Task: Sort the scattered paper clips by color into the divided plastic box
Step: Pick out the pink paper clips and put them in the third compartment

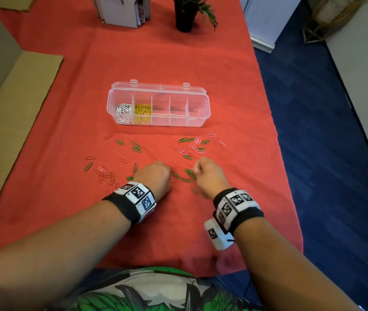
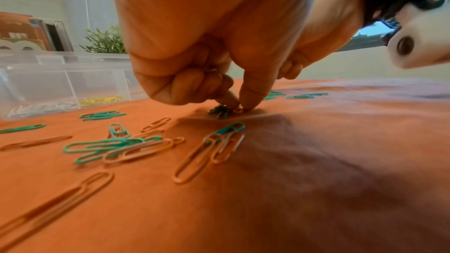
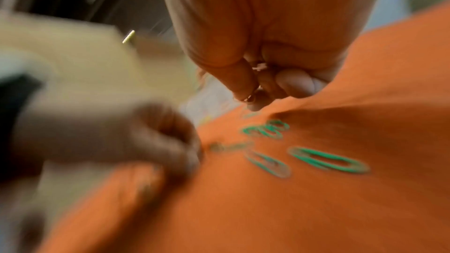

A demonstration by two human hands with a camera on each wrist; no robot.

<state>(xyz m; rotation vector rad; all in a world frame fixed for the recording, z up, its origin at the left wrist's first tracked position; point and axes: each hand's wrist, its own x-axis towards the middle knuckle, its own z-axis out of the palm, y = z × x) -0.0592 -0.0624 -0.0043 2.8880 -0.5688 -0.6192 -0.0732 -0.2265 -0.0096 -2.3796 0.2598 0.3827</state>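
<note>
Nearest the viewer, a green-and-white printed garment point(image 1: 147, 290) is cut off by the lower edge of the head view. Both forearms reach out over the tabletop point(image 1: 178, 63), which is draped in a red cloth.

The left hand point(image 1: 153, 173) is balled, knuckles up. From the left wrist view, its forefinger and thumb tips press down together on a small red clip point(image 2: 238, 110) lying on the cloth, beside a green one point(image 2: 220, 112). Its other fingers point(image 2: 194, 86) are curled in, with a glint of metal between them; what that is cannot be made out.

The right hand point(image 1: 207, 173) is likewise curled. The right wrist view is badly blurred, but the grip there pinches pale clips point(image 3: 259, 67) between thumb and folded fingers, with a wire loop showing near the fingertips; their number cannot be told.

Around both hands lie the scattered paper clips point(image 1: 185, 140), green, red and pink. A dense red cluster point(image 1: 106, 177) sits left of the left wrist. Red clips are hard to pick out against the cloth.

Further off stands the divided plastic box point(image 1: 158, 106), lid open. White clips point(image 1: 123, 113) fill its leftmost compartment and yellow clips point(image 1: 142, 113) the next. The remaining compartments hold a few pale clips, hard to see through the clear walls.

Beyond it, a potted plant point(image 1: 186, 14) and a file holder point(image 1: 122, 10) are cropped by the top edge; cardboard point(image 1: 14, 108) lies at left.
</note>
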